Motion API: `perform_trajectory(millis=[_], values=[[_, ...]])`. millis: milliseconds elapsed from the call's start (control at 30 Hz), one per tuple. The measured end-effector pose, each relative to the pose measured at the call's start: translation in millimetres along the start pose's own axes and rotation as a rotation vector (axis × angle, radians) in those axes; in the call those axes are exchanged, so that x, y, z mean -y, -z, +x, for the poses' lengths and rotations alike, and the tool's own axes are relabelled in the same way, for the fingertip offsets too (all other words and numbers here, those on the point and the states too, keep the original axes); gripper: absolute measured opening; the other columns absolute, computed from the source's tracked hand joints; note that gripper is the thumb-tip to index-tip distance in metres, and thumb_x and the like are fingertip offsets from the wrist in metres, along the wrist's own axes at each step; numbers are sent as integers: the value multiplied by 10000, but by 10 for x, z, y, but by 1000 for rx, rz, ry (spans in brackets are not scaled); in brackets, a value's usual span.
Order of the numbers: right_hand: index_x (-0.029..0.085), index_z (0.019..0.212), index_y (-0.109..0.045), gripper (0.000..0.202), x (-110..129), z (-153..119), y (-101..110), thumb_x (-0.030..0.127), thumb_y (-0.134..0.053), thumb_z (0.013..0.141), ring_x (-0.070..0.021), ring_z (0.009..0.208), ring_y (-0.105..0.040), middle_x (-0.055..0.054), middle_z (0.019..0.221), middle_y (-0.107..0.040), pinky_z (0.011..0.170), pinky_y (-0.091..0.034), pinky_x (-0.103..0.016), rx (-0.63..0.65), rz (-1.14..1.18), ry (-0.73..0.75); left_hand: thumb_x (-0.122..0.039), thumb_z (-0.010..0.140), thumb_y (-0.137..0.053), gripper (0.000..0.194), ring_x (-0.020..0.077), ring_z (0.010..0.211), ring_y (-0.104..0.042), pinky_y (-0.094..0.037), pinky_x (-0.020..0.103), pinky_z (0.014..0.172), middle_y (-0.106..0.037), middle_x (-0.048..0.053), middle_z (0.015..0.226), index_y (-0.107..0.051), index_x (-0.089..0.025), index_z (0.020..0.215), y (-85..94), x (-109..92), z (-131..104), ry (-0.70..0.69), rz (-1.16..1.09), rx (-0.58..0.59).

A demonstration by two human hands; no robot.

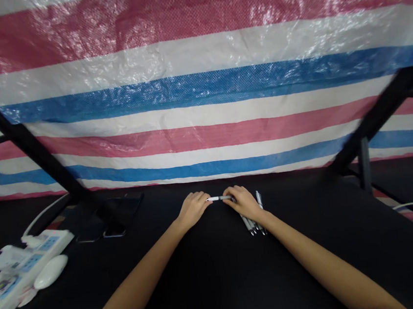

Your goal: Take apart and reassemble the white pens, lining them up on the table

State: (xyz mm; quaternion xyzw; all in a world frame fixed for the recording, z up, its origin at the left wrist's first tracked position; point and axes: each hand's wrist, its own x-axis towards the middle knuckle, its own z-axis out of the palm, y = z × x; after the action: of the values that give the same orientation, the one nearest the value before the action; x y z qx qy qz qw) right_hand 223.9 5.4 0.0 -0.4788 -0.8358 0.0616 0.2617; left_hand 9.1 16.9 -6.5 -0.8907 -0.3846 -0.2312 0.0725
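Between my two hands a slim white and grey pen [215, 198] lies level, crosswise over the black tabletop. The fingers of my left hand [193, 209] are closed on its white end. My right hand [244, 202] pinches the grey end. Beneath and beside the right hand and wrist lies a small bunch of pens [250, 224], grey and white with shiny tips, pointing towards me; the wrist hides part of them.
A white power strip [29, 264] with plugs lies at the left, beside a white computer mouse [51, 271]. Black metal legs [56, 165] [368, 113] slope up at both sides. A striped plastic sheet [200, 91] hangs behind the black table [212, 281].
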Motion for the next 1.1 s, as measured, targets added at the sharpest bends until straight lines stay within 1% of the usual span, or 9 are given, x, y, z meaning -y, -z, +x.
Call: perform_trajectory(millis=[167, 333, 500, 567, 667, 767, 867, 1033, 1100], values=[[192, 844, -625, 342, -8, 7, -4, 352, -343, 952, -189, 777, -554, -46, 765, -649, 735, -383, -324, 49, -25, 16, -345, 948, -335, 314, 175, 754, -562, -360, 306, 690, -634, 38, 813, -583, -166, 875, 9, -2, 0, -4, -18, -3], [196, 1074, -561, 303, -22, -1, -15, 421, -474, 890, -182, 761, -577, -24, 782, -640, 762, -392, -325, 17, 19, -25, -343, 946, -340, 313, 179, 755, -561, -363, 312, 693, -635, 48, 820, -590, -168, 876, 10, 1, -1, 0, -52, -15], [199, 866, -598, 271, -16, 12, -1, 374, -402, 930, -179, 758, -561, -31, 780, -639, 732, -375, -313, 58, -6, 10, -341, 935, -376, 285, 176, 768, -571, -384, 309, 716, -642, 46, 825, -600, -176, 874, 18, 7, 3, 43, -114, -25], [197, 822, -608, 347, -3, 14, 12, 367, -336, 953, -184, 762, -558, -35, 760, -643, 732, -370, -317, 74, -17, 11, -347, 910, -434, 247, 168, 759, -580, -401, 302, 721, -646, 36, 818, -614, -187, 856, 16, 26, 7, 86, -229, -26], [201, 915, -601, 305, 12, 9, 26, 381, -357, 946, -182, 771, -562, -28, 773, -642, 745, -372, -316, 60, 5, -2, -360, 811, -585, 172, 151, 718, -601, -432, 273, 687, -661, 12, 788, -632, -198, 845, 0, 82, 17, 245, -537, -48], [199, 974, -566, 251, 16, 2, 25, 386, -404, 929, -176, 781, -561, -29, 832, -640, 750, -373, -312, 41, 14, 13, -344, 651, -733, 276, 145, 615, -603, -447, 255, 612, -653, 3, 658, -637, -165, 838, -13, 142, 33, 470, -866, -106], [202, 911, -575, 277, 16, 3, 17, 366, -356, 949, -174, 783, -555, -33, 845, -647, 747, -364, -311, 56, -14, 53, -359, 609, -752, 298, 132, 547, -588, -455, 253, 566, -647, 16, 606, -640, -137, 775, -14, 153, 48, 595, -1118, -123], [198, 821, -600, 386, 15, 5, 18, 344, -276, 971, -168, 758, -554, -37, 797, -651, 745, -359, -314, 75, -6, 72, -387, 617, -745, 308, 134, 626, -610, -484, 264, 626, -669, 45, 671, -650, -123, 743, -33, 92, 60, 679, -1323, -172], [202, 920, -593, 303, 15, 2, 21, 393, -359, 943, -170, 743, -557, -29, 772, -638, 739, -366, -311, 53, 11, 63, -392, 619, -745, 314, 138, 643, -614, -489, 268, 637, -671, 48, 682, -654, -121, 746, -47, 81, 63, 702, -1336, -182]])
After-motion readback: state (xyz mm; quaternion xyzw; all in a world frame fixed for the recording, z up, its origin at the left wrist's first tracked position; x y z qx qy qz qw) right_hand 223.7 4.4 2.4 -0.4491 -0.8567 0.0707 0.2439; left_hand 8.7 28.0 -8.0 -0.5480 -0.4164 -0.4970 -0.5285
